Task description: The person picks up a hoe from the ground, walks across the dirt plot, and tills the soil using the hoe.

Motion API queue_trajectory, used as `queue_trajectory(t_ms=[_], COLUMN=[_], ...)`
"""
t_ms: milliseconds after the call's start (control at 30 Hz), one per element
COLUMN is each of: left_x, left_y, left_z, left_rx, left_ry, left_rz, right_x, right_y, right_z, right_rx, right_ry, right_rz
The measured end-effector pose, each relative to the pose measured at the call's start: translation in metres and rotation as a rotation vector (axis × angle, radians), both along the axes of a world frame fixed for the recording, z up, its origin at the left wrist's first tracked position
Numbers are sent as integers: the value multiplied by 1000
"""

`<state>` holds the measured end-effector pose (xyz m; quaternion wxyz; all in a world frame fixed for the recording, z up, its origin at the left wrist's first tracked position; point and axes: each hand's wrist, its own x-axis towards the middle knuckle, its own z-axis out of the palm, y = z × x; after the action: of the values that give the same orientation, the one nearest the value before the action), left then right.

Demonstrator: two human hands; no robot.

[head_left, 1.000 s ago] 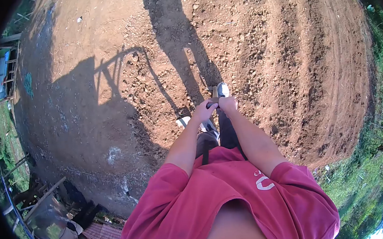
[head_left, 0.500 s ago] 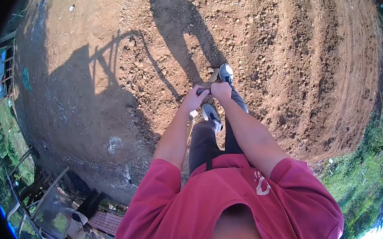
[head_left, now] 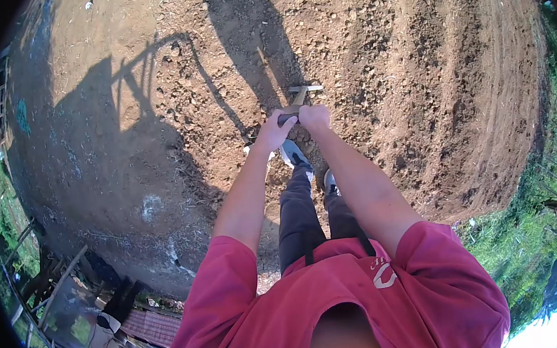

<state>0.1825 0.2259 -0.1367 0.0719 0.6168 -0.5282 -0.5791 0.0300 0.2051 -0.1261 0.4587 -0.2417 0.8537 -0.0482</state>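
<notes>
My left hand [head_left: 273,133] is closed round the dark grip [head_left: 289,115] of a wooden-handled tool, its thumb lying along the grip. Right beside it, my right hand [head_left: 315,118] is a fist on the same tool. Past the hands a short wooden shaft [head_left: 300,97] shows, ending in a narrow, pale metal crosspiece [head_left: 311,88] close to the soil. Whether this is a hoe or a rake I cannot tell. The hands cover part of the handle. Below them are my shoes, the left shoe [head_left: 294,152] ahead of the right shoe [head_left: 330,181].
Loose, cloddy soil [head_left: 378,90] lies around my feet, with furrows [head_left: 465,89] to the right. Shadows fall across the ground ahead and left. Grass [head_left: 500,246] borders the plot at lower right. Wooden poles [head_left: 67,278] and a reddish corrugated sheet [head_left: 151,327] are at lower left.
Both hands have moved slightly up and left in view with the tool. Its metal crosspiece now shows. The left foot has come forward, and the right foot now appears farther back.
</notes>
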Motion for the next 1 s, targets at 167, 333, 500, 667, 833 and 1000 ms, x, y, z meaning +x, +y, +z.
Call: queue_trajectory(t_ms=[167, 333, 500, 667, 833, 1000], left_x=[-29, -66, -79, -87, -93, -85], left_y=[41, 95, 132, 198, 310, 401], left_z=[24, 15, -6, -35, -92, -200], left_rx=[31, 60, -62, 12, 108, 416], left_ry=[-39, -12, 56, 2, -52, -262], left_rz=[-13, -13, 154, 79, -90, -252], right_x=[-30, -71, -80, -87, -108, -86], right_y=[52, 108, 129, 201, 356, 420], right_z=[-23, -36, -42, -63, -167, -227], right_rx=[-23, -83, -101, -246, -261, 426], right_ry=[-25, -9, -33, -13, -30, -387], right_rz=[119, 60, 88, 137, 226, -169])
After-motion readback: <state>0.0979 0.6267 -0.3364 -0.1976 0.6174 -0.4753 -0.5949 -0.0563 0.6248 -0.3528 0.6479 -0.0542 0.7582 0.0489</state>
